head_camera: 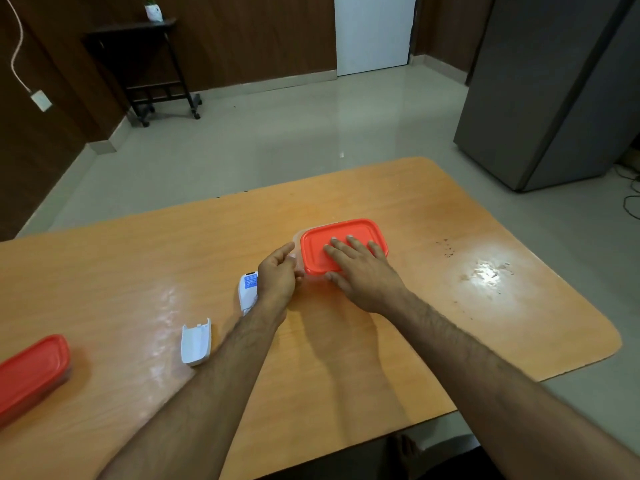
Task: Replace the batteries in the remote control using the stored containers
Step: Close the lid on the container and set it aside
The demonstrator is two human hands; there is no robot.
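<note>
Centrally on an orange wooden table (346, 393) sits a clear plastic container with a red lid (346, 233), the lid seated on top. The right hand (360, 271) lies flat on that lid, fingers straight and spread, palm down, the thumb reaching down past the lid's near edge. The left hand (277, 278) is at the container's left end, its fingers curled against the corner of the box, the thumb up near the lid's rim; whether it truly grips the wall or only touches it cannot be told.

Just beside the left wrist, partly hidden under it, lies the white remote control (247, 292), back side up, with a blue label showing at its far end. Nearer the viewer and a little to the left, apart from the remote, lies the white battery cover (196, 345), hollow side up. At the far left edge of the table, well apart from everything else, rests a second container with a red lid (31, 372), cut off by the frame.

Beyond the table is a pale tiled floor, with a dark rolling stand (152, 74) against a brown wall, a white door (374, 32) and a grey refrigerator (547, 91) to the right.
</note>
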